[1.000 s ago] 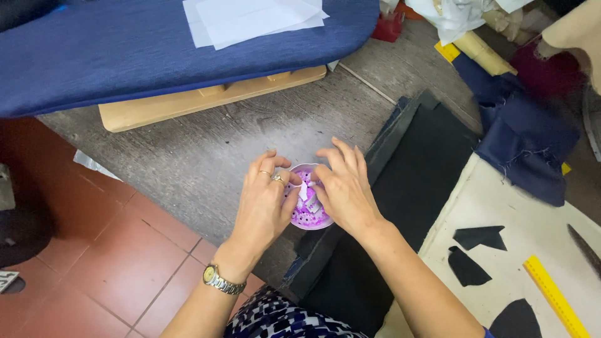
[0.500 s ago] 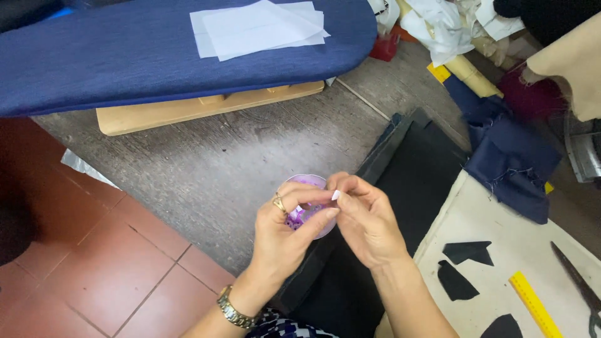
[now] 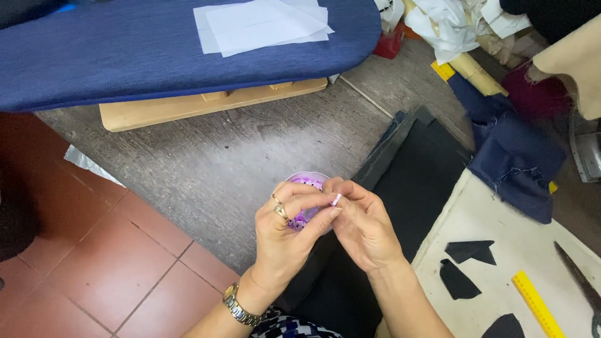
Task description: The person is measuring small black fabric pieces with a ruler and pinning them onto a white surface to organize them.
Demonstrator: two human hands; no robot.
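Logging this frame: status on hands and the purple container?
Left hand cups small purple container above grey table. Right hand pinches a tiny pale piece at its rim. Nothing in the way.

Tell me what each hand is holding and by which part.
The left hand cups a small purple round container from below and around its side. The right hand pinches something tiny at its rim; what it is cannot be told.
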